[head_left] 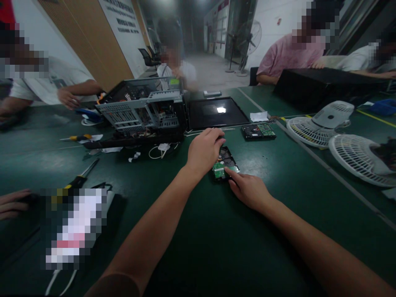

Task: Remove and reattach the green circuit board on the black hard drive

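Observation:
A hard drive (219,169) with a green circuit board lies on the green table in front of me. My left hand (206,148) is over its far left end, wrist bent, fingers curled down and pressed together; whatever is between the fingertips is hidden. From the right, my right hand (249,189) holds the drive's near right side, index finger on the board and thumb low by the edge. A second hard drive (259,132) lies farther back to the right, apart from both hands.
An opened computer case (142,111) stands back left beside a black panel (216,112). Two white fan parts (309,130) are at right. A yellow-black screwdriver (77,181) and a blurred-out bright device (80,227) lie left. Another person's hand (14,204) rests nearby; several people sit around.

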